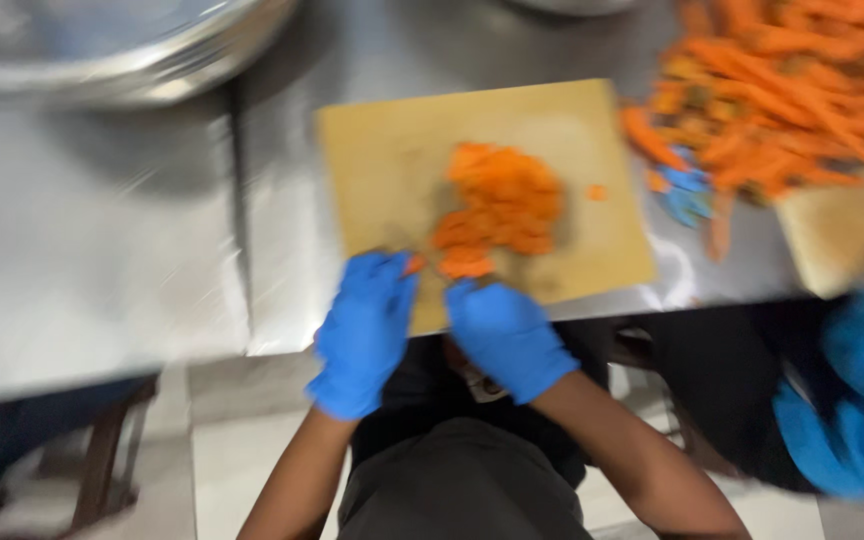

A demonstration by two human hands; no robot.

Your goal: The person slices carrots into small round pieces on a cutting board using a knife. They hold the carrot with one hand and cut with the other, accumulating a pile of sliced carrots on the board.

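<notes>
A heap of chopped carrot (500,205) is seen on a tan cutting board (392,160), sitting right of the board's middle and running down toward its near edge. The pieces are bright orange, small and chunky, piled loosely rather than spread out, though the whole frame is motion-blurred so individual cuts can't really be made out. One stray bit (597,192) is left lying by itself just to the right of the heap. The left hand (364,335) and the right hand (507,335), both in blue gloves, are placed side by side at the board's near edge, close together but not touching. A small orange piece (413,264) is seen at the left hand's fingertips; whether it's actually pinched can't be told. The right hand's fingers are curled right by the bottom of the heap, and whether anything is gripped in it can't be told either. The board is set on a shiny steel counter (102,260). A big pile of whole carrots and peels (772,90) is spread out at the far right, and a large metal bowl (112,50) is parked at the top left.
</notes>
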